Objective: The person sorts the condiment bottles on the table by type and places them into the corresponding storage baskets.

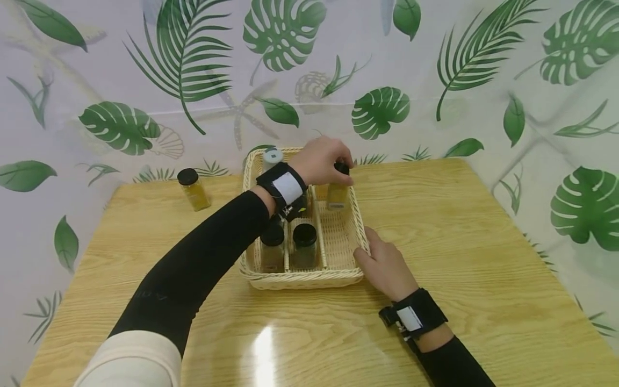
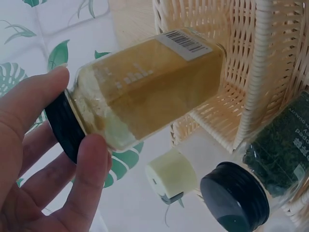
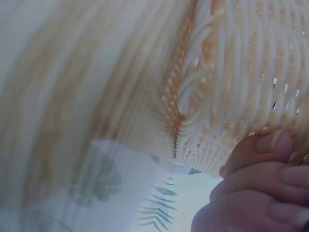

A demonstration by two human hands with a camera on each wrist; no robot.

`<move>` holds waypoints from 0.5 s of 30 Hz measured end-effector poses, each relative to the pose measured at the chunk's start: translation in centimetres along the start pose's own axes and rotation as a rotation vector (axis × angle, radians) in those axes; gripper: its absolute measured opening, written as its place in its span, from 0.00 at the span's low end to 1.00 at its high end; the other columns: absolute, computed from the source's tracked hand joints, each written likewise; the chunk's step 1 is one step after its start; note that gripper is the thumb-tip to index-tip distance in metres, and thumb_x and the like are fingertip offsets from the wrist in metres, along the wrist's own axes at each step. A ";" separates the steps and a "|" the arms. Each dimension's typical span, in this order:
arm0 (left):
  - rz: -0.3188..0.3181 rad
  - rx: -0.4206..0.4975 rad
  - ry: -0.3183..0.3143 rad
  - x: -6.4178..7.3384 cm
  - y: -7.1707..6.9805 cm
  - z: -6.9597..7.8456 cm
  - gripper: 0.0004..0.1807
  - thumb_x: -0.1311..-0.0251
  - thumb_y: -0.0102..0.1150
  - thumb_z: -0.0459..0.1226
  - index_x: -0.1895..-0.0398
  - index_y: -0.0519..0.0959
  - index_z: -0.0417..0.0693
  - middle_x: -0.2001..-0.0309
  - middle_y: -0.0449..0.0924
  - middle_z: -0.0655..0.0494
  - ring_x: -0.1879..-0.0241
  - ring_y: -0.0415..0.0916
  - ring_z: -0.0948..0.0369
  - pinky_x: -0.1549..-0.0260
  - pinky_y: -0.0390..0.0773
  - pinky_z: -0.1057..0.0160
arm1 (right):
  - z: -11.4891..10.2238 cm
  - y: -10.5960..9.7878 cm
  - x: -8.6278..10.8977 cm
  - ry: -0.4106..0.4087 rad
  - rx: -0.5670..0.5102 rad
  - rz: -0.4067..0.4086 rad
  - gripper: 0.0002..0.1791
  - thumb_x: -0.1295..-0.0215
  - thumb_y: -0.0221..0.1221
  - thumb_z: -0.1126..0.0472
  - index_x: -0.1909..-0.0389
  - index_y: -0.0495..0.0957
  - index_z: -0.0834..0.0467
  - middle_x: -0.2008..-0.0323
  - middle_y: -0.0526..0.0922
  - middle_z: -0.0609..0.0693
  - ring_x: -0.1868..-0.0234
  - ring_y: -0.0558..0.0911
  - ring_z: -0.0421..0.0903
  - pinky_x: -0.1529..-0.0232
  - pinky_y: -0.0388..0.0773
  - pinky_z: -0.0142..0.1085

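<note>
My left hand [image 1: 323,161] pinches the black lid of a glass spice jar [image 2: 154,87] of yellow-brown powder with a barcode label. In the head view this jar stands in or just above the far end of the right compartment of a wicker basket [image 1: 304,280]; whether it touches the bottom I cannot tell. My right hand [image 1: 387,269] grips the basket's right rim near the front corner, thumb on top. In the right wrist view its fingers [image 3: 251,183] lie against the woven outer wall. Dark-lidded jars [image 1: 304,247] of green contents stand in the left and middle compartments.
A black-lidded jar of yellow powder [image 1: 194,191] stands on the wooden table [image 1: 459,231], left of the basket. A bottle with a pale cap [image 1: 273,156] is in the basket's far left corner. A leaf-patterned cloth [image 1: 309,70] rises behind the table.
</note>
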State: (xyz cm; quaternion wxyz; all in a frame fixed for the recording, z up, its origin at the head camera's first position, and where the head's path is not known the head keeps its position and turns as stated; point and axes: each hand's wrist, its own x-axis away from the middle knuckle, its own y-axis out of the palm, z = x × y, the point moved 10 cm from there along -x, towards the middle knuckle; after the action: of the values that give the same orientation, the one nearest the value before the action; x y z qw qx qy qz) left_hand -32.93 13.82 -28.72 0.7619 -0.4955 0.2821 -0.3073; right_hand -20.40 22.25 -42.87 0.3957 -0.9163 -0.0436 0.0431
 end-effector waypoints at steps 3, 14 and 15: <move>0.005 0.007 -0.040 -0.2 0.1 -0.7 0.16 0.49 0.68 0.50 0.61 0.84 0.52 0.65 0.80 0.62 0.67 0.73 0.67 0.62 0.74 0.66 | -0.1 0.0 0.0 -0.009 0.007 0.006 0.27 0.29 0.46 0.55 0.32 0.59 0.58 0.71 0.80 0.51 0.83 0.70 0.43 0.80 0.69 0.39; -0.003 0.039 -0.127 -0.9 1.7 -2.7 0.15 0.51 0.69 0.49 0.64 0.85 0.51 0.70 0.79 0.62 0.72 0.73 0.65 0.68 0.75 0.65 | -0.1 -0.2 0.1 -0.017 0.013 0.021 0.27 0.30 0.46 0.55 0.33 0.59 0.60 0.70 0.80 0.52 0.81 0.72 0.44 0.79 0.70 0.39; -0.003 0.039 -0.132 -0.9 1.8 -2.8 0.15 0.51 0.69 0.49 0.64 0.85 0.51 0.70 0.79 0.62 0.71 0.73 0.65 0.69 0.75 0.65 | -0.1 -0.2 0.1 -0.016 0.013 0.021 0.27 0.30 0.46 0.55 0.33 0.59 0.60 0.70 0.80 0.52 0.82 0.71 0.43 0.79 0.70 0.39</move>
State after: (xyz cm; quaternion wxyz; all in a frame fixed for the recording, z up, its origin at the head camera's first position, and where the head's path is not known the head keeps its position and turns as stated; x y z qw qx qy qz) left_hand -35.28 13.45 -31.26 0.7878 -0.5002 0.2244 -0.2806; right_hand -20.32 22.32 -42.67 0.4010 -0.9137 -0.0370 0.0550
